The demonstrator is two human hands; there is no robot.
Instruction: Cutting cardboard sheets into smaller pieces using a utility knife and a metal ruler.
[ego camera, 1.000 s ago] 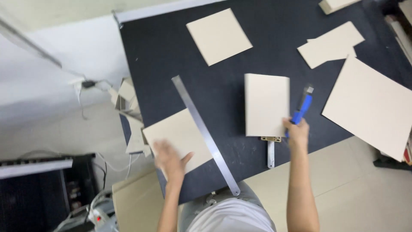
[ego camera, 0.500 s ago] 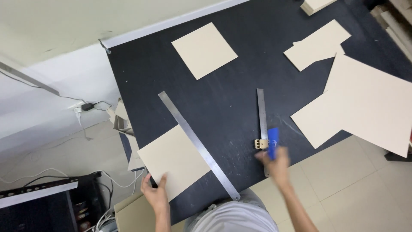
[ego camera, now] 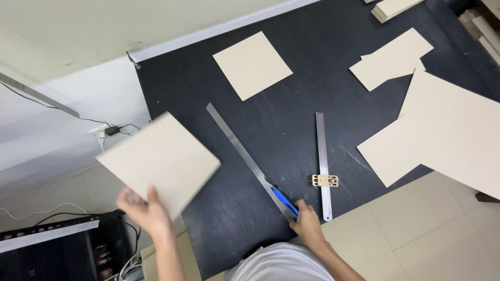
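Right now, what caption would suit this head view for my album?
Left hand lifts a tan board; right hand holds a blue knife.

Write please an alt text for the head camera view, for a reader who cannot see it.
Seen from above, a person's left hand lifts a square beige board beside a black table, while the right hand rests a blue utility knife at the end of a long steel ruler. A shorter ruler and more beige boards lie on the table.
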